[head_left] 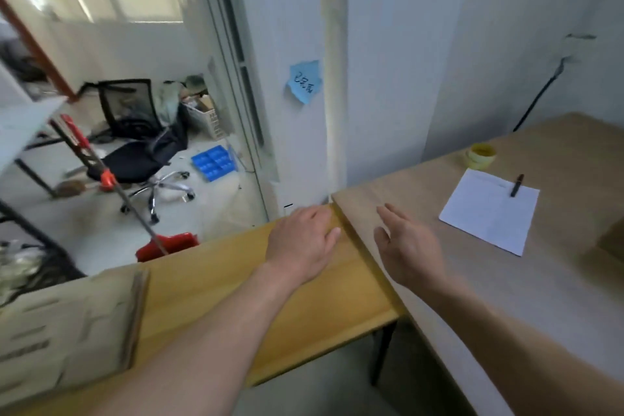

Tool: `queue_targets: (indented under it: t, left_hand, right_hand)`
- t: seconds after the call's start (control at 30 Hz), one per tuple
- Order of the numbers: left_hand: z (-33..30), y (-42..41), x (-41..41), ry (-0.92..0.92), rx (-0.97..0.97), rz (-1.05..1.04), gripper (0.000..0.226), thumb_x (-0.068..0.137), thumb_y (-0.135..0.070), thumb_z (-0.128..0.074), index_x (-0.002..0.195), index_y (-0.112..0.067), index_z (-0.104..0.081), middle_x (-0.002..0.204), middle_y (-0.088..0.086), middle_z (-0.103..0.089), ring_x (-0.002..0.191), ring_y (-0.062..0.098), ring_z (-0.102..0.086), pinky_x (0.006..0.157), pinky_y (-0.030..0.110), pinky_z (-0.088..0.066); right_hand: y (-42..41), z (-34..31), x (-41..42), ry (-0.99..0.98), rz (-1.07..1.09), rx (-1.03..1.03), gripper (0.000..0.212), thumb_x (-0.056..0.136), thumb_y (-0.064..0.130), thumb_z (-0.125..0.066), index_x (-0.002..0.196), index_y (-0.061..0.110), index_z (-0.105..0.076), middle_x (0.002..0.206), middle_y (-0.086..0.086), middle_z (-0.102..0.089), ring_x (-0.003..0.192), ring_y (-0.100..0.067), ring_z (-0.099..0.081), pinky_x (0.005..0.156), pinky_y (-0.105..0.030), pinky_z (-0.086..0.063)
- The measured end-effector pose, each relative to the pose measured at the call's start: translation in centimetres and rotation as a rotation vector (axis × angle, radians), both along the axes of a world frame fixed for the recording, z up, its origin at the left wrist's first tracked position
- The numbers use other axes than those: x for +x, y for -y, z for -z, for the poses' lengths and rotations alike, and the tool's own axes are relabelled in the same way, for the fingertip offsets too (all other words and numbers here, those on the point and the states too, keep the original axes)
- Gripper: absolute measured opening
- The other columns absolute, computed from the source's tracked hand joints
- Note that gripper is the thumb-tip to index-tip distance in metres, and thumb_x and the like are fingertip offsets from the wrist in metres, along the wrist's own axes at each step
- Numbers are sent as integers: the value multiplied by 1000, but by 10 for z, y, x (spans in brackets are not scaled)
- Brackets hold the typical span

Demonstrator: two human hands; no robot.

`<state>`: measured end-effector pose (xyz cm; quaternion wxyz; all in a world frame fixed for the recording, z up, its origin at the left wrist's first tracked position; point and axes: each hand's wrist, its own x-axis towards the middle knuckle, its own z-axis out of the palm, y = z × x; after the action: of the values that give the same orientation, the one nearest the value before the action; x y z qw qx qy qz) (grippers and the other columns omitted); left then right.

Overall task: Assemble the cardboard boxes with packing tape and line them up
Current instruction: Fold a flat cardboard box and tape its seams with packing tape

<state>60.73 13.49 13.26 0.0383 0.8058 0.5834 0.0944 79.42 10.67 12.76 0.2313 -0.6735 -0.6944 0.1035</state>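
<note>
The left hand lies palm down on the yellow surface, its fingers slightly bent at the edge where this surface meets the paler surface to the right; it holds nothing. The right hand hovers over or just touches the paler surface, fingers straight and close together, also holding nothing.

A flattened cardboard box lies at the lower left on the yellow surface, well apart from both hands. Its face shows slots and a fold or flap edge on the right side. A roll of tape, yellowish, stands at the far side of the paler surface, near a sheet of paper with a pen on it. A brown shape at the right edge of the view may be another box, but too little of it shows to tell.

No box is yet assembled in view, so the task seems to be at its start or between boxes. The flat box is probably light and fairly stiff, yet it would bend along its creases, so it is best taken by two opposite edges and not by a loose flap. Its face may slide easily on the smooth surface. The tape roll should be light and rigid; gripping it around the rim seems best, and its free end cannot be made out here.
</note>
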Motion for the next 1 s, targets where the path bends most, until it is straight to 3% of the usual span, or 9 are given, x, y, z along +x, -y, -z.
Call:
queue_targets:
  t: [0.1, 0.3, 0.57, 0.77, 1.0]
  left_hand:
    - [2, 19, -71, -13, -9, -96, 42, 100, -45, -38, 130, -20, -53, 132, 1, -57, 122, 23, -50, 97, 38, -43]
    - [8, 74, -222, -37, -49, -276, 46, 101, -46, -34, 139, -22, -45, 137, 1, -54, 126, 24, -47, 97, 39, -39]
    - [27, 158, -405, -62, -89, -477, 46, 100, -49, -36, 137, -23, -42, 117, 2, -64, 107, 23, -56, 86, 40, -46]
    - [50, 175, -477, -10, -101, -575, 35, 97, -49, -40, 121, -25, -48, 118, -3, -60, 110, 20, -53, 90, 39, -45]
    - [75, 153, -525, -13, -149, -621, 47, 97, -52, -41, 135, -25, -44, 136, -5, -53, 126, 18, -46, 103, 40, -40]
  right_hand:
    - [-1, 0, -67, 36, -106, 26, 38, 96, 26, -54, 131, 13, -55, 138, -6, -56, 123, -29, -52, 91, -37, -44]
    - [17, 15, -215, 78, -254, 15, 50, 96, 32, -55, 143, 17, -47, 146, -4, -52, 131, -25, -50, 101, -39, -45]
    - [59, 33, -408, 74, -478, -121, 58, 98, 39, -50, 152, 21, -34, 152, -2, -44, 136, -24, -45, 106, -36, -41]
    - [61, 47, -489, 116, -603, -175, 56, 97, 38, -50, 149, 23, -36, 149, 2, -46, 122, -21, -54, 94, -33, -49]
    - [26, 82, -539, 171, -661, -278, 63, 94, 41, -53, 151, 25, -30, 146, -1, -44, 126, -25, -50, 96, -37, -48]
